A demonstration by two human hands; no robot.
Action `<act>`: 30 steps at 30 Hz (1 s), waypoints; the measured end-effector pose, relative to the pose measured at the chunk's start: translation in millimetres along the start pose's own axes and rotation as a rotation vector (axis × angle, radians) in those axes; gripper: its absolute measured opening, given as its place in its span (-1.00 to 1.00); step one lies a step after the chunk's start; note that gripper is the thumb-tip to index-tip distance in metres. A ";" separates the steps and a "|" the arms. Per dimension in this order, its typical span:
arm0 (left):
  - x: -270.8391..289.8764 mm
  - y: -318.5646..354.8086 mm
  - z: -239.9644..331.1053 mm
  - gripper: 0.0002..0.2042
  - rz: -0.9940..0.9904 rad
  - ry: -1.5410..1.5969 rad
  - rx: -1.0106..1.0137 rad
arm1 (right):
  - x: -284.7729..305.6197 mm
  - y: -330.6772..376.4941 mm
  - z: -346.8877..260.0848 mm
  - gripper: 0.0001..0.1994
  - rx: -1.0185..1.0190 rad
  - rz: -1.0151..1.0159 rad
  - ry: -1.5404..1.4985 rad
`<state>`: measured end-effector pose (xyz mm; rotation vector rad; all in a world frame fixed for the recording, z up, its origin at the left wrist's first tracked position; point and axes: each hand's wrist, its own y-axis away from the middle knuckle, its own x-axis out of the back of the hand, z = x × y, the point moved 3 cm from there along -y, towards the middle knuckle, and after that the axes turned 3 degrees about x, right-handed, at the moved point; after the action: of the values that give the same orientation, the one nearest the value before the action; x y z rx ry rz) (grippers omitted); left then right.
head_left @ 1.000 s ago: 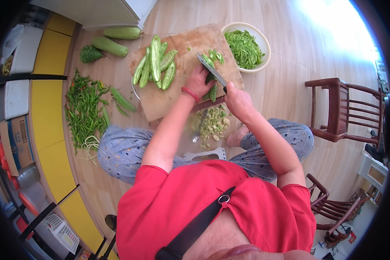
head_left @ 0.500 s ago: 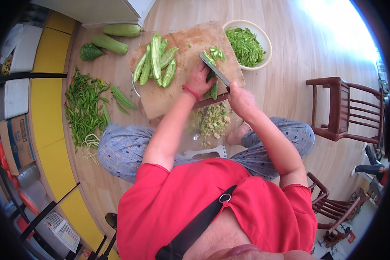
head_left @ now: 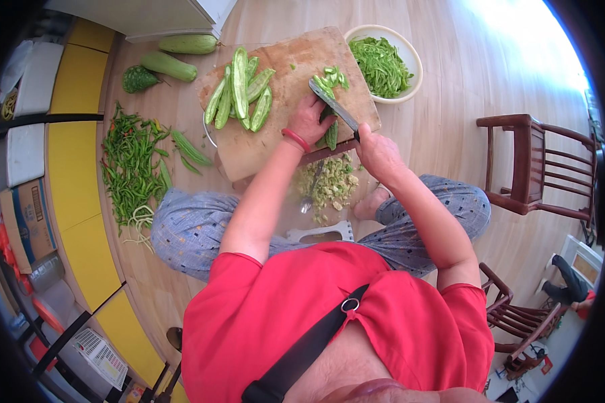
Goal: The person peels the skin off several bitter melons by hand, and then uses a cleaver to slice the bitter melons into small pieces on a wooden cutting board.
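My right hand (head_left: 380,152) grips the handle of a kitchen knife (head_left: 339,112), its blade pointing away to the upper left. Under that blade lies a green bitter melon half (head_left: 331,136). My left hand (head_left: 308,122), with a red band at the wrist, is closed on the melon's left side and partly hides it. Cut slices (head_left: 335,78) lie just past the knife tip on the wooden cutting board (head_left: 244,156). Several hollowed bitter melon halves (head_left: 240,87) are heaped on the board's left part.
A cream bowl (head_left: 420,72) of green slices stands right of the board. Scooped pith (head_left: 337,183) and a spoon (head_left: 306,204) lie nearer me. Chilies (head_left: 131,168) and long gourds (head_left: 169,66) are at left. Wooden chairs (head_left: 521,164) stand at right, with another person (head_left: 568,282) beyond.
Both hands and the knife stay at the bitter melon, with only a slight shift. The slices near the knife tip look a little more bunched. At far right the other person shows more.
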<state>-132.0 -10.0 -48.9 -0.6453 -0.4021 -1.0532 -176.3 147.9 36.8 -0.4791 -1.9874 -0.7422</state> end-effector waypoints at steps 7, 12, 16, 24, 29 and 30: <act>-1.2 -4.3 15.0 -0.64 0.001 -0.116 -0.046 | -22.0 -33.7 13.8 -0.87 0.017 0.105 0.022; 0.8 -1.2 13.2 -0.67 0.086 -0.085 -0.081 | -6.0 -7.4 3.1 -0.86 0.024 0.063 0.012; 1.8 3.1 6.4 -0.69 0.074 -0.063 -0.043 | -5.9 -4.7 0.5 -0.85 0.051 0.021 -0.024; -4.4 3.2 18.4 -0.72 0.077 -0.098 -0.038 | -10.8 -27.1 8.7 -0.89 0.022 0.079 0.022; -1.1 7.5 8.5 -0.72 0.043 -0.069 0.016 | 0.2 2.3 -3.8 -0.89 0.028 -0.018 0.020; -0.3 6.5 11.0 -0.73 0.056 -0.094 0.001 | -3.4 -1.8 -1.5 -0.88 0.035 0.008 0.009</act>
<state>-126.4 -0.4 -42.8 -0.7031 -0.4640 -0.9718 -174.7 145.5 33.8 -0.4624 -1.9857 -0.7027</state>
